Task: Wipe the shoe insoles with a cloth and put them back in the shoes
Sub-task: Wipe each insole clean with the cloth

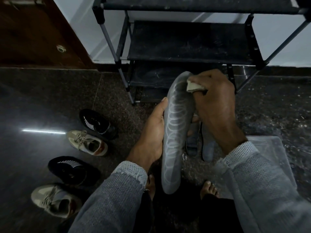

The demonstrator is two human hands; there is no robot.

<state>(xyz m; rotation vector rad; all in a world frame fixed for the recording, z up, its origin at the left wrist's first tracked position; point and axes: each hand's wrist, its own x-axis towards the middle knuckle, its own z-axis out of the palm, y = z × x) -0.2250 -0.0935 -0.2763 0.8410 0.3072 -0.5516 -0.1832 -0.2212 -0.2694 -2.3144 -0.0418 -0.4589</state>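
Grey knit sleeves (116, 195) with frayed mesh cuffs.

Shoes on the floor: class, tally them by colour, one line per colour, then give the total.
Black shoes: 2
Beige shoes: 2
Total: 4
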